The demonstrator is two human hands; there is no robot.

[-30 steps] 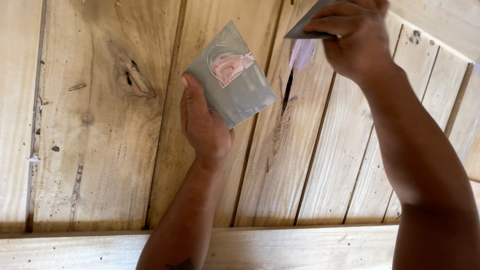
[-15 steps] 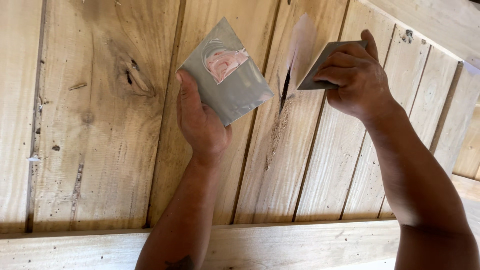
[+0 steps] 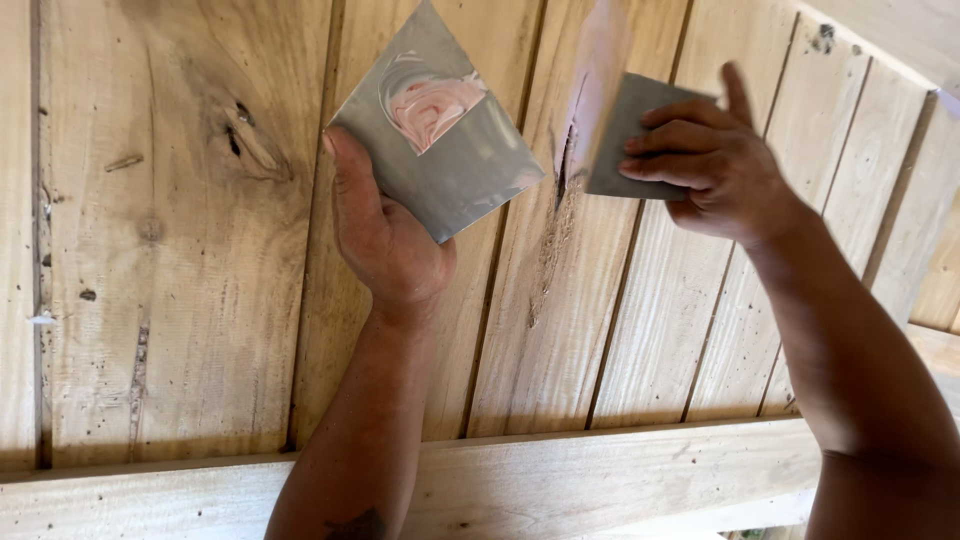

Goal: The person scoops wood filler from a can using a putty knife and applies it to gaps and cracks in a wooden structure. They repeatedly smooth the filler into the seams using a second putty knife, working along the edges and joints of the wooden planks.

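A grey scraper (image 3: 635, 135), gripped in the right hand (image 3: 715, 165), presses its edge against a cracked seam (image 3: 562, 185) in the plank wall (image 3: 180, 300), over a pale smear. The left hand (image 3: 385, 240) holds a grey plate (image 3: 450, 165) bearing pink filler (image 3: 432, 105) just beside it.

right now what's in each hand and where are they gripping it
The left hand holds a grey square plate bearing pink filler, gripped at its lower left edge. The right hand holds a grey spreader by its right side, fingers across it.
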